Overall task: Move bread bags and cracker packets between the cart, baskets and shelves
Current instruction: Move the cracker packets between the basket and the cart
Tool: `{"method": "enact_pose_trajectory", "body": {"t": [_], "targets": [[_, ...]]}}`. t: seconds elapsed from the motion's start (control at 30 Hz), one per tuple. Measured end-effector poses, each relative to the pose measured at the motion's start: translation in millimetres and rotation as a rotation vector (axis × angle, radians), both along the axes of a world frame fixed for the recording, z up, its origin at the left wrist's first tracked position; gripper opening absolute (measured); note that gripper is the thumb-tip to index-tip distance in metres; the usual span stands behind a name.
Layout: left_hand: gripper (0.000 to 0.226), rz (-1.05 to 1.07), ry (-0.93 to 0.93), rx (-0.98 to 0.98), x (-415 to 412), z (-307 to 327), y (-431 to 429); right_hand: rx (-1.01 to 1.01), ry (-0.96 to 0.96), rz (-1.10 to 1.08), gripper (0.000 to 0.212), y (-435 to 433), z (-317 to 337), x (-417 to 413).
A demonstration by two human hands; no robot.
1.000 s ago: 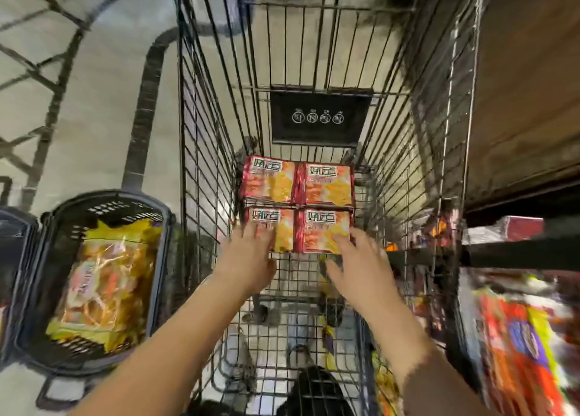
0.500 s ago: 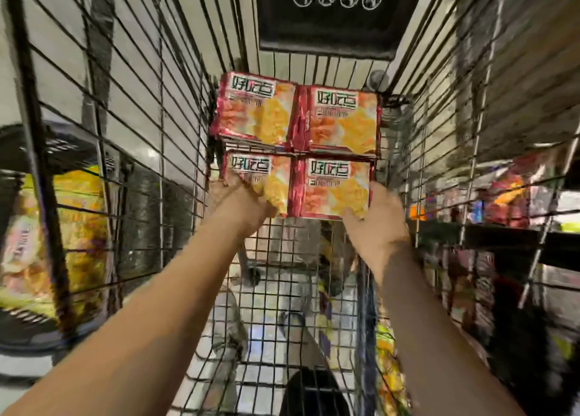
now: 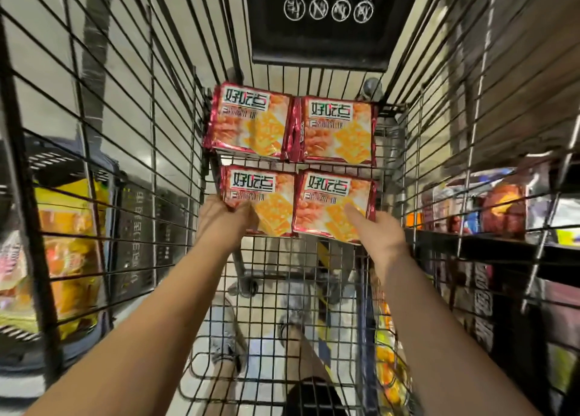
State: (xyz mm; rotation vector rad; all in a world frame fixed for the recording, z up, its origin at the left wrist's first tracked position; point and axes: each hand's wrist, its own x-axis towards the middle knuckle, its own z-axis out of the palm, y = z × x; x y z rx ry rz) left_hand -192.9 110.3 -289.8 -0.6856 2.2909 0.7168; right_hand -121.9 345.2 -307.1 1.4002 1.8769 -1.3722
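Note:
Several red and orange cracker packets lie in a two-by-two block on the floor of the wire cart (image 3: pixel 175 126). My left hand (image 3: pixel 226 219) grips the near-left cracker packet (image 3: pixel 266 195) at its lower left corner, thumb on top. My right hand (image 3: pixel 381 233) holds the near-right cracker packet (image 3: pixel 332 202) at its lower right corner, with the thumb lying on its face. The far-left packet (image 3: pixel 251 120) and far-right packet (image 3: pixel 337 129) lie untouched beyond them.
A dark basket (image 3: pixel 131 227) with yellow bread bags (image 3: pixel 66 258) stands on the floor left of the cart. Shelves with snack packs (image 3: pixel 502 214) run along the right. A black sign plate (image 3: pixel 323 23) hangs at the cart's far end. My feet show below the cart.
My hands have gone from hovering over the near packets to closing on their near corners. My head has dropped lower into the cart, so the packets look larger.

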Motion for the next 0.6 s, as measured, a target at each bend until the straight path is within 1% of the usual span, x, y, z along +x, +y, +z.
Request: {"method": "enact_pose_trajectory", "body": {"t": [0.03, 0.07, 0.13, 0.17, 0.2, 0.23, 0.27, 0.3, 0.33, 0.4, 0.43, 0.5, 0.53, 0.6], "targets": [[0.045, 0.009, -0.022, 0.004, 0.2, -2.1, -2.4, -0.010, -0.001, -0.014, 0.057, -0.3, 2.8, 1.1], [0.051, 0.028, -0.029, 0.033, 1.3, 0.0, -3.6, -0.021, -0.007, -0.034, 0.064, -0.1, 2.8, 2.8], [0.067, 0.084, -0.037, 0.120, 4.4, 1.7, -7.2, -0.068, 0.010, -0.096, 0.057, -0.3, 5.5, 7.8], [0.065, 0.112, -0.039, 0.173, 5.8, 5.7, -7.0, -0.106, 0.027, -0.148, 0.054, -1.5, 9.4, 10.0], [0.054, 0.135, -0.042, 0.223, 7.0, 9.5, -7.4, -0.145, 0.038, -0.207, 0.052, -2.7, 13.5, 12.2], [0.044, 0.143, -0.052, 0.255, 7.7, 11.4, -8.5, -0.175, 0.050, -0.254, 0.054, -4.6, 19.5, 14.6], [0.041, 0.136, -0.045, 0.272, 8.7, 15.6, -9.4, -0.196, 0.059, -0.275, 0.060, -5.6, 23.9, 18.2], [0.044, 0.123, -0.038, 0.291, 9.7, 23.3, -8.0, -0.214, 0.080, -0.277, 0.065, -7.0, 32.4, 21.7], [0.048, 0.112, -0.023, 0.314, 10.9, 30.7, -7.8, -0.215, 0.105, -0.267, 0.064, -9.0, 44.0, 24.2], [0.044, 0.094, 0.009, 0.356, 13.5, 52.6, -7.2, -0.187, 0.160, -0.226, 0.054, -11.3, 67.9, 31.4], [0.041, 0.087, 0.024, 0.379, 14.9, 64.4, -7.9, -0.171, 0.183, -0.202, 0.065, -11.7, 82.2, 34.5], [0.042, 0.050, 0.071, 0.410, 18.5, 92.4, -11.5, -0.110, 0.212, -0.132, 0.094, -11.8, 112.7, 41.2], [0.041, 0.033, 0.097, 0.433, 20.6, 108.8, -14.2, -0.070, 0.239, -0.116, 0.100, -11.3, 127.9, 45.5], [0.036, 0.023, 0.140, 0.505, 24.6, 143.2, -23.3, -0.042, 0.309, -0.124, 0.106, -11.5, 161.5, 57.1]]}}
